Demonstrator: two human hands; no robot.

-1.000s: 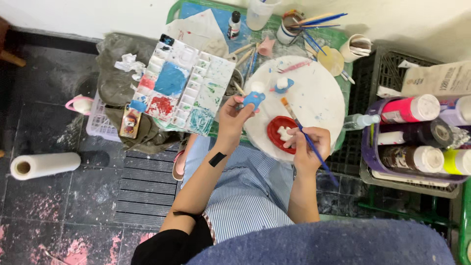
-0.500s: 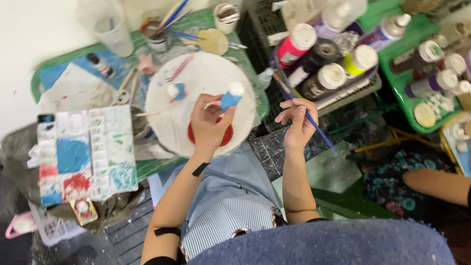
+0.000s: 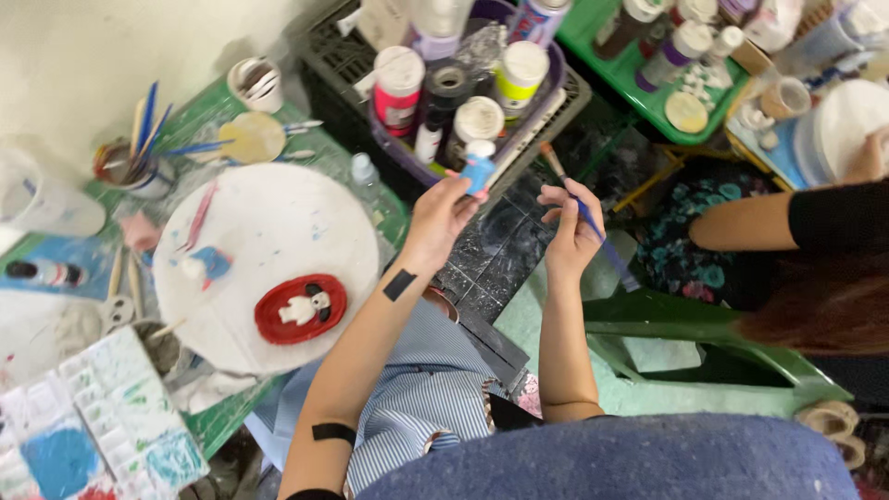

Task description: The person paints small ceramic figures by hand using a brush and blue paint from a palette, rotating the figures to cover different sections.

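Paint palette [image 3: 88, 426]: a white, many-welled tray smeared with blue, green and red is seen at the lower left edge of the desk [image 3: 218, 421].
Brush cup [image 3: 130, 171]: a cup of blue- and wood-handled brushes is stood at the far left of the green desk, beside a clear plastic cup [image 3: 46, 204].
White round board [image 3: 278, 231]: it is laid on the desk, speckled with paint; a red oval plaque [image 3: 301, 308] with a small white figure on it is rested near the board's near edge, and a small blue-and-white piece [image 3: 208, 264] is laid further left on it.
Left hand [image 3: 440, 218]: it is raised over the gap between the desk and the purple basket [image 3: 546, 88], fingers closed in a pinch around a small blue figurine [image 3: 478, 171] with a white top, which is held upright at the fingertips, just in front of the basket's rim.
Purple basket: it is filled with paint bottles and set on a dark crate.
Right hand [image 3: 569, 227]: it is held just right of the left hand, apart from it; the fingers are curled shut around a blue-handled paintbrush [image 3: 583, 213], the bristle end pointed up and left toward the figurine without touching it.
Another person's arm [image 3: 787, 218]: a dark-sleeved arm is stretched toward a white plate [image 3: 847, 125] at the far right.
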